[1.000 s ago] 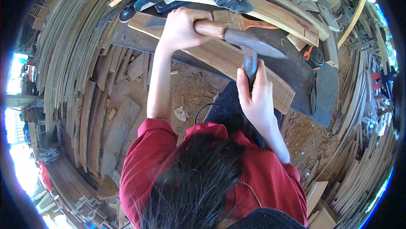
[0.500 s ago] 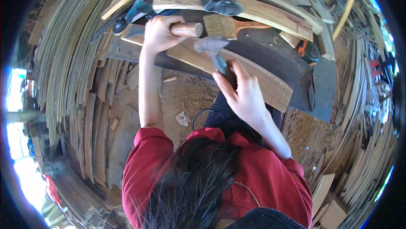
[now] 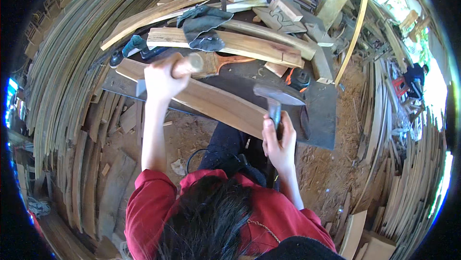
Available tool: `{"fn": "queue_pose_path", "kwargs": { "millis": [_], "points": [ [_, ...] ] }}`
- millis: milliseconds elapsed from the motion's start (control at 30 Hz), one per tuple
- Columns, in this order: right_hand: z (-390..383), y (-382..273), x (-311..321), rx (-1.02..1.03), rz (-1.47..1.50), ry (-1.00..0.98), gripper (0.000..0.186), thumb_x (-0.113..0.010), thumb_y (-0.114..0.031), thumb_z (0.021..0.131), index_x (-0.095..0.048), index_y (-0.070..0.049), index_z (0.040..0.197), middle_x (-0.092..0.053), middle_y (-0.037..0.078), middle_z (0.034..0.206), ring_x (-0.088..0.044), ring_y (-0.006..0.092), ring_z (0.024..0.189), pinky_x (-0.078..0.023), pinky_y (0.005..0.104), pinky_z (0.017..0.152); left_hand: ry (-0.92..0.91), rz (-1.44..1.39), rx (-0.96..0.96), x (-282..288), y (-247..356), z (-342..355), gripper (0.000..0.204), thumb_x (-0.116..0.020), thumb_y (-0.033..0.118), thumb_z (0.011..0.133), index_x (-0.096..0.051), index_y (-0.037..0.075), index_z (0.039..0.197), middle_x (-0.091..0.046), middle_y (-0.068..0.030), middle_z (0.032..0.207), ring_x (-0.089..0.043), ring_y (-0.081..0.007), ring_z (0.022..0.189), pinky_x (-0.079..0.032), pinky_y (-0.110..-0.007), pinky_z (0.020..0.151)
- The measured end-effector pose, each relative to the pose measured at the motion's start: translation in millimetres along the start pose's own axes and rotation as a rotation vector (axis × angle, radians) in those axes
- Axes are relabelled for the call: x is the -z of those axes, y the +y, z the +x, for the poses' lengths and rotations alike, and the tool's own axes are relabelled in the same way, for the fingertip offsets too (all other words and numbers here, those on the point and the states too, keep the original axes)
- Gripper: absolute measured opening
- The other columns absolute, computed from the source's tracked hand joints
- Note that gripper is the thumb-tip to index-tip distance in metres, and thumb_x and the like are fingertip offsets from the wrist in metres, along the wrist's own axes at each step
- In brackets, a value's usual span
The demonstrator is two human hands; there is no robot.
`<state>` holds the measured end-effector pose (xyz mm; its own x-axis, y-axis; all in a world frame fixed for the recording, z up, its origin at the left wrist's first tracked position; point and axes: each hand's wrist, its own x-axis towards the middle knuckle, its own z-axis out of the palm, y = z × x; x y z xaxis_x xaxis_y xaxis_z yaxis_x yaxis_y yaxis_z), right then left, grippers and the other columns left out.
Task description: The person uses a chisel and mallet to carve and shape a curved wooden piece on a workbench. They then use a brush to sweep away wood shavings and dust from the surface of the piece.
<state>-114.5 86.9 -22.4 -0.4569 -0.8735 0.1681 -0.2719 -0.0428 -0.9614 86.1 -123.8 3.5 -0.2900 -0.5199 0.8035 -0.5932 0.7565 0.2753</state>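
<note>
Toward the near left corner of the desk (image 3: 321, 118), a wooden-handled tool (image 3: 188, 65) is clasped by the curled left-hand grip (image 3: 164, 79), its blade pointed left. Along the near edge, a plank (image 3: 222, 105) is laid. Toward the near right corner, a hammer (image 3: 275, 97) is pinched, head uppermost, by the right-hand grip (image 3: 280, 140), the thumb laid along its handle.

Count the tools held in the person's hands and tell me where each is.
2: a hammer in the right hand and a wooden-handled tool in the left hand, partly covered by the grip. Anything smaller inside either grip would be hidden.
</note>
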Motion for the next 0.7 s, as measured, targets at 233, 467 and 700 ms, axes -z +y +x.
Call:
{"fn": "queue_pose_path", "kwargs": {
  "millis": [233, 467, 700],
  "points": [
    [-31, 2, 71, -0.030, 0.297, 0.245, 0.029, -0.044, -0.033, 0.097, -0.048, -0.004, 0.104, -0.041, -0.002, 0.055, -0.034, 0.0044, 0.037, -0.026, 0.0198, 0.032, -0.249, -0.385, -0.397, -19, 146, -30, 0.024, -0.072, 0.021, 0.057, -0.066, 0.019, 0.080, -0.062, 0.0001, 0.059, -0.062, -0.0185, 0.050, -0.049, -0.031, 0.047],
    [-54, 24, 102, 0.354, 0.458, 0.923, 0.047, -0.033, -0.054, 0.096, -0.040, -0.011, 0.112, -0.035, 0.000, 0.056, -0.030, 0.0061, 0.034, -0.026, 0.0209, 0.028, -0.461, -0.482, -0.508, -65, 229, -70, 0.023, -0.072, 0.025, 0.058, -0.061, 0.017, 0.076, -0.058, 0.0020, 0.061, -0.061, -0.0172, 0.057, -0.047, -0.032, 0.050],
    [-69, 29, 91, 0.592, 0.554, 0.806, 0.050, -0.035, -0.061, 0.090, -0.035, -0.014, 0.108, -0.035, 0.000, 0.054, -0.033, 0.0082, 0.030, -0.031, 0.0210, 0.026, -0.423, -0.494, -0.325, -61, 212, -50, 0.016, -0.070, 0.026, 0.070, -0.059, 0.014, 0.067, -0.055, -0.0020, 0.055, -0.060, -0.0219, 0.054, -0.045, -0.036, 0.048]
  ]
}}
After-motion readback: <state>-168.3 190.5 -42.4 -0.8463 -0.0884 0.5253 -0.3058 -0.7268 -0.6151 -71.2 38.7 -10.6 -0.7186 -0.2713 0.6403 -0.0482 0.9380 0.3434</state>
